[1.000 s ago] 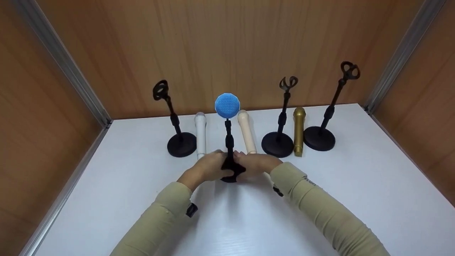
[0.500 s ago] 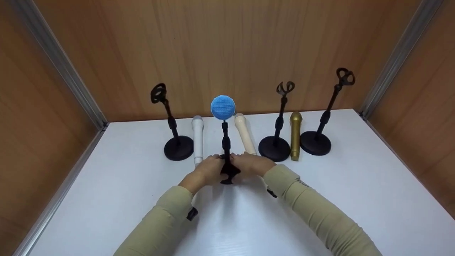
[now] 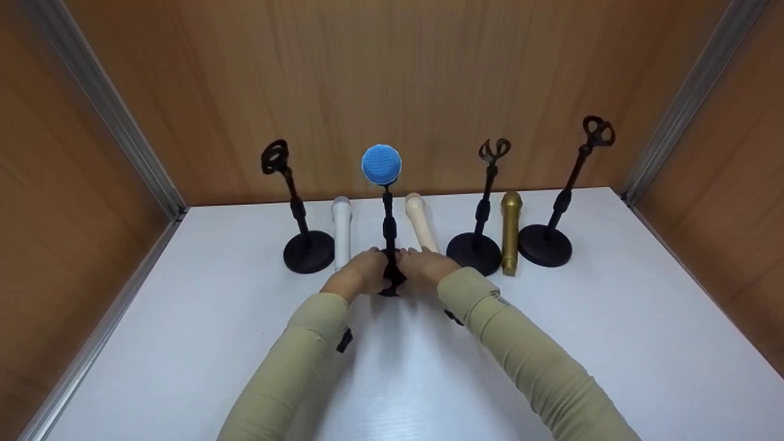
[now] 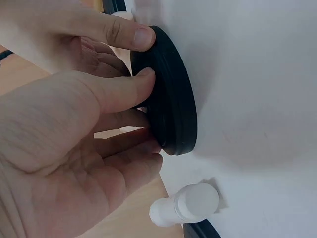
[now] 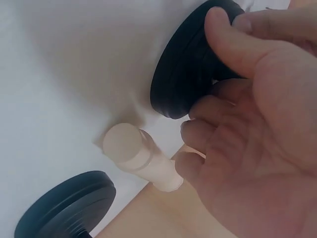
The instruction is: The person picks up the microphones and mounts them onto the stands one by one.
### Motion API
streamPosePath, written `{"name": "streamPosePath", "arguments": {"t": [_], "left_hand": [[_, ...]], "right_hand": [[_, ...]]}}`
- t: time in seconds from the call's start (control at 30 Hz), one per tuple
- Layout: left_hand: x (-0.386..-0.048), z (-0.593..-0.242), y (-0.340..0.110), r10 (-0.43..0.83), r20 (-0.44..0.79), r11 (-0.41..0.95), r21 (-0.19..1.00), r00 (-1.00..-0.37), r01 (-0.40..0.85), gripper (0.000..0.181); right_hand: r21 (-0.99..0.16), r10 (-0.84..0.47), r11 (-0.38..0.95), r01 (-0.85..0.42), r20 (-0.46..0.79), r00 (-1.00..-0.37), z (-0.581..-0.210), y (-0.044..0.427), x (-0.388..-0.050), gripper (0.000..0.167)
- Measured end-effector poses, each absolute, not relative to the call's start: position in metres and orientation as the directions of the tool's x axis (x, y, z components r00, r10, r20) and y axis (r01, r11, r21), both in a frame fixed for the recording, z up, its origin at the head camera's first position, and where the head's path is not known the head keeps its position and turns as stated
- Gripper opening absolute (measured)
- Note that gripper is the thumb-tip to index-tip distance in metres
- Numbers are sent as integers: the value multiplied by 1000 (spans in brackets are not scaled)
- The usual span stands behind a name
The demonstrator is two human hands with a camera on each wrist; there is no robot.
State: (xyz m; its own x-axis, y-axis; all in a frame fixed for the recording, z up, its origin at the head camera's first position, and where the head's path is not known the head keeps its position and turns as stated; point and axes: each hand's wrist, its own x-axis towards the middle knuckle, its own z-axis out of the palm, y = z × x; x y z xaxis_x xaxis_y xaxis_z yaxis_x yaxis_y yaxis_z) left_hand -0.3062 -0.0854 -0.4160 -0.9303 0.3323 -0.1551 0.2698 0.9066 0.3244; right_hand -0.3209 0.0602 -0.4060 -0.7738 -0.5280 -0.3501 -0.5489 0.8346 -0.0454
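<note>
A black stand (image 3: 389, 225) bearing a microphone with a blue head (image 3: 381, 164) is held between both hands at the middle of the table. My left hand (image 3: 365, 271) grips the left side of its round base; my right hand (image 3: 424, 267) grips the right side. The left wrist view shows both thumbs on the dark base (image 4: 173, 94), with fingers curled at its edge. In the right wrist view the right thumb and fingers pinch the same base (image 5: 181, 69). A white microphone (image 3: 342, 231) lies left of the hands and a cream microphone (image 3: 421, 220) right of them.
One empty-clipped black stand (image 3: 309, 252) is at the left. Two more, a nearer stand (image 3: 473, 253) and a far-right stand (image 3: 545, 245), flank a gold microphone (image 3: 510, 233). A wooden wall (image 3: 392, 92) rises behind the white table (image 3: 202, 318).
The hands have moved the blue-headed microphone and its stand away from me, toward the wall, still gripping the base. The blue head sits higher in the head view.
</note>
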Motion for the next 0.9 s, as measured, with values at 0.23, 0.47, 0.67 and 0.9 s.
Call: {"name": "streamPosePath", "arguments": {"t": [0.23,0.47,0.67,0.9], "left_hand": [[-327,-420,-86,263,-166,929,308,-950,203,32],[-347,-423,-90,249,-166,936,296,-954,193,35],[-359,-424,-92,232,-181,935,313,-956,168,33],[-366,-419,-94,227,-197,938,308,-954,160,40]], "right_hand": [[31,-517,842,-538,-238,-823,-409,51,-333,49],[-57,-495,868,-493,-184,-849,-415,53,-356,48],[-101,-501,865,-491,-189,-845,-418,56,-370,50],[-73,-501,865,-496,-181,-847,-421,53,-381,56]]}}
